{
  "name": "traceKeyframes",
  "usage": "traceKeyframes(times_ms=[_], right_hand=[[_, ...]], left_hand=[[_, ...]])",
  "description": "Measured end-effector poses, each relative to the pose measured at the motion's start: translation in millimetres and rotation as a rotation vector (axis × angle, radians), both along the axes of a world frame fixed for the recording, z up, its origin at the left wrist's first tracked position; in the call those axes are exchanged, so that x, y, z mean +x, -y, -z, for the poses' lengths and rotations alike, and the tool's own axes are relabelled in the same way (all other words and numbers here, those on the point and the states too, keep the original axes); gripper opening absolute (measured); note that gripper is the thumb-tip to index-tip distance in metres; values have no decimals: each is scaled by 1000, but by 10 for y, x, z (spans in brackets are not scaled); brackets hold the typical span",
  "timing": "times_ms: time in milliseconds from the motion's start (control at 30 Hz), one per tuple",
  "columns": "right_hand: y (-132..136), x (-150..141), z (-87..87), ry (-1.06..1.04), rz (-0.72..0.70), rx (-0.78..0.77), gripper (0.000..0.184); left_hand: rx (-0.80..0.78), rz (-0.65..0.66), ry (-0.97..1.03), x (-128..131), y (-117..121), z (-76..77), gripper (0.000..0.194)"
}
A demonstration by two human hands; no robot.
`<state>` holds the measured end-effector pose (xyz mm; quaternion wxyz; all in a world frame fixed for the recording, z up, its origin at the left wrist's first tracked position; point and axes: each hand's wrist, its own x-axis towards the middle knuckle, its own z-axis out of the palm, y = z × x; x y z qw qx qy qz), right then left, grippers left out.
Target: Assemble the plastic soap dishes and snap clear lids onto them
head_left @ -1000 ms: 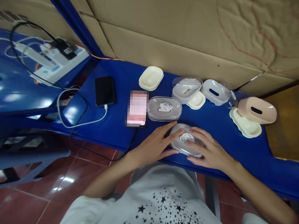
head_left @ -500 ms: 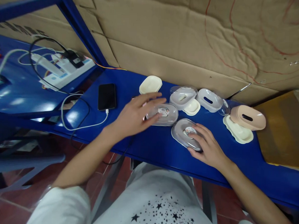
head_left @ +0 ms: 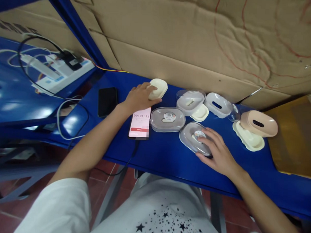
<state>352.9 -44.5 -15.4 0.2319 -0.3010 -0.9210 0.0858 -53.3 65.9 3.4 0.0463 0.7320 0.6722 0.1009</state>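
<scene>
My left hand (head_left: 141, 97) reaches over a cream oval tray (head_left: 160, 91), fingertips inside it and thumb along its near edge; its left part is hidden under the hand. My right hand (head_left: 218, 151) is curled over the right end of a grey oval soap box (head_left: 189, 138) with a clear lid and a round sticker, thumb at the near side. It rests on the blue table. Between the hands lies a second grey soap box (head_left: 157, 120), also lidded and stickered. Partly under my left wrist is a phone (head_left: 138, 124) with a lit timer screen.
Farther back are two pale grey soap boxes (head_left: 185, 105) (head_left: 217, 98) and a small cream tray (head_left: 203, 113). To the right, a peach box (head_left: 266, 123) overlaps another cream tray (head_left: 251, 142) beside a cardboard box (head_left: 292, 145). A dark phone (head_left: 107, 101) and a power strip (head_left: 59, 81) are at left.
My left hand has moved away from the left grey soap box, up and left onto the cream tray, uncovering the lit phone. My right hand stays on its soap box.
</scene>
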Motion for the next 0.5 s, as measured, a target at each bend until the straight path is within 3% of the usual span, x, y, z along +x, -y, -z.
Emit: traceKeyframes(times_ms=[500], right_hand=[[6,0,-58,22,18,-63,60]], left_hand=[[-13,-72,51,-115,40,4,57]])
